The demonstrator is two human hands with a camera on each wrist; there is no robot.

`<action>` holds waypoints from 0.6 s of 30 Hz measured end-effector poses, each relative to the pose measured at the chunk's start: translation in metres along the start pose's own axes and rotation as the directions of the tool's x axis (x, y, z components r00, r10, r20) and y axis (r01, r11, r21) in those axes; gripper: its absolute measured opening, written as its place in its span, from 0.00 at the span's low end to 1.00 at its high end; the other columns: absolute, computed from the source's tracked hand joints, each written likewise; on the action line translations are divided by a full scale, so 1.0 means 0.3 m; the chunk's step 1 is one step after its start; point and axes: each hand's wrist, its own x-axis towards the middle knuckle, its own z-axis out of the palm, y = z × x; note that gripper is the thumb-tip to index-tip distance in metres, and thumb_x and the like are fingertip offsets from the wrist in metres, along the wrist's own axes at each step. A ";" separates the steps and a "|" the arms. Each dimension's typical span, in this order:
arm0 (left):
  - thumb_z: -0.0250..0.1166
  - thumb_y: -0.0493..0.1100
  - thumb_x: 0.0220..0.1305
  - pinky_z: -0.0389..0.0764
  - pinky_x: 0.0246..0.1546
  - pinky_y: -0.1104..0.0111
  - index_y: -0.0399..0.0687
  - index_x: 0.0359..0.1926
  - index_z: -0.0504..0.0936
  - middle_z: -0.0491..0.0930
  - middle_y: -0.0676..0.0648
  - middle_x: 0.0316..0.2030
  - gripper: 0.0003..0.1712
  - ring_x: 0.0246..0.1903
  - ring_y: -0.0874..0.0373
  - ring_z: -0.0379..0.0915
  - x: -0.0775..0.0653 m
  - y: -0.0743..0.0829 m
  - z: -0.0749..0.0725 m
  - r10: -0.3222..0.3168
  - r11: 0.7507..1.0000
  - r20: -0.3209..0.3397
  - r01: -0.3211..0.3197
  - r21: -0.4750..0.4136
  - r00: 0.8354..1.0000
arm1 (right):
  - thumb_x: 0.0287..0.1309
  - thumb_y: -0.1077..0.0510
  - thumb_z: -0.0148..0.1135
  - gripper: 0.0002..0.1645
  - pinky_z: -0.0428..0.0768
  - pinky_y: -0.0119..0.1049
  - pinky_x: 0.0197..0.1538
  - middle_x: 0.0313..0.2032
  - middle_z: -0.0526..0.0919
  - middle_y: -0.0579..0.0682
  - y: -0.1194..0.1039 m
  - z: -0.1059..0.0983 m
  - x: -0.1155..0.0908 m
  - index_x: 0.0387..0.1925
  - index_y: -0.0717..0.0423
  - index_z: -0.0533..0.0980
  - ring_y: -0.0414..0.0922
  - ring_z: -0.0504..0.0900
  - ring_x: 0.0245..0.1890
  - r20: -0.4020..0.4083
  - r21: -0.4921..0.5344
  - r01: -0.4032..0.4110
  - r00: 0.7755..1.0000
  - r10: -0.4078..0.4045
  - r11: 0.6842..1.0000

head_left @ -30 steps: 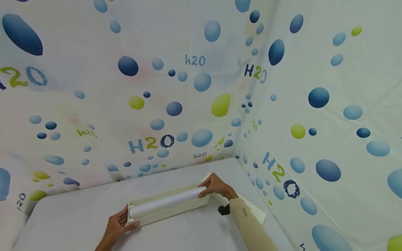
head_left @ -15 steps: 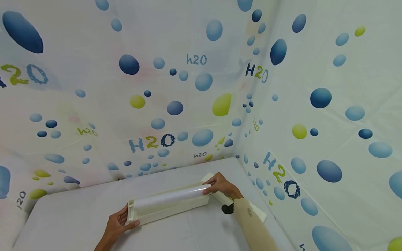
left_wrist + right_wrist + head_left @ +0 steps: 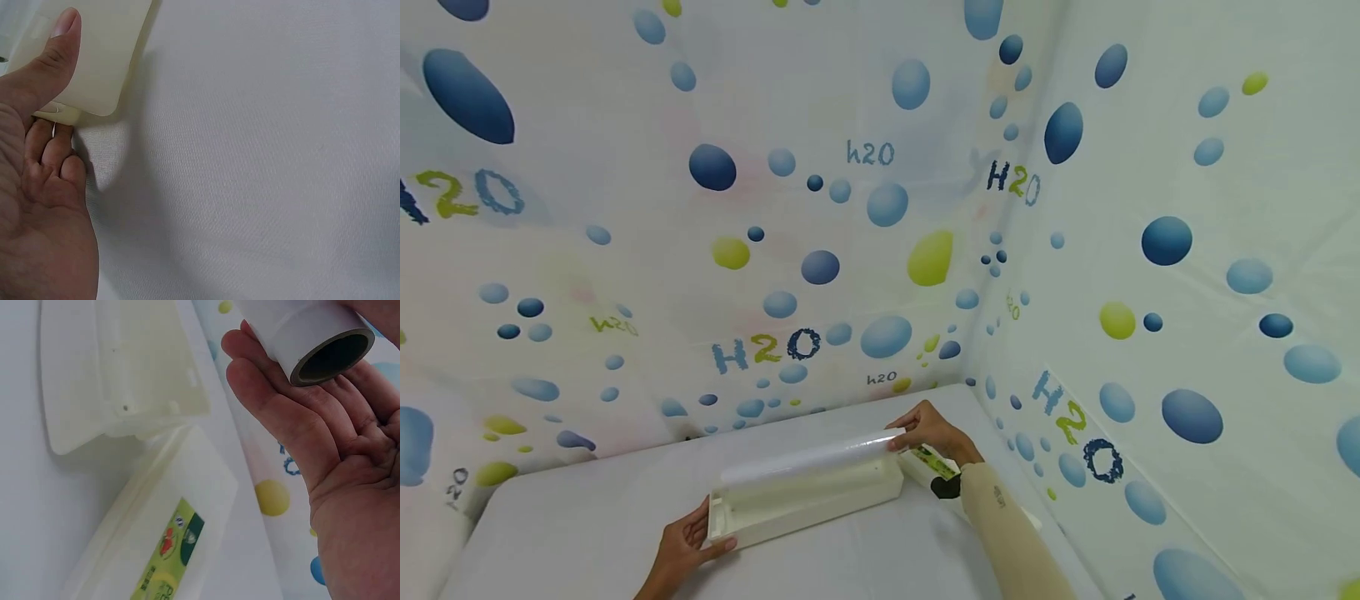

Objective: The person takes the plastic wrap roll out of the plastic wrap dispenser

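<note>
A long roll of clear plastic film (image 3: 805,458) hangs just above and behind its cream plastic box (image 3: 812,510). My right hand (image 3: 932,433) grips the roll's right end between thumb and fingers. In the right wrist view, the open end of the roll's cardboard core (image 3: 334,357) shows beside the fingers. My left hand (image 3: 681,546) holds the left end of the box, thumb on the near side and fingers at the end. In the left wrist view, that thumb (image 3: 56,53) lies along the box wall, with the other fingers curled below.
A cream lid (image 3: 209,469) with a green and yellow label (image 3: 165,550) lies at the box's right end, partly behind the right forearm. A white cloth covers the table (image 3: 587,517). Walls with a bubble pattern (image 3: 820,208) stand behind and to the right.
My right hand has lifted the film roll up out of the box and slightly back. The inside of the box now shows. My left hand keeps its hold on the box end.
</note>
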 end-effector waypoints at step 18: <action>0.82 0.37 0.62 0.80 0.59 0.87 0.20 0.81 0.55 0.62 0.25 0.78 0.58 0.66 0.69 0.75 -0.014 0.018 0.015 -0.012 0.998 -0.021 0.013 0.064 1.000 | 0.57 0.59 0.84 0.26 0.95 0.42 0.47 0.40 0.95 0.59 -0.031 0.033 0.136 0.55 0.67 0.88 0.44 0.93 0.37 -0.095 -0.020 -0.079 0.993 0.077 0.997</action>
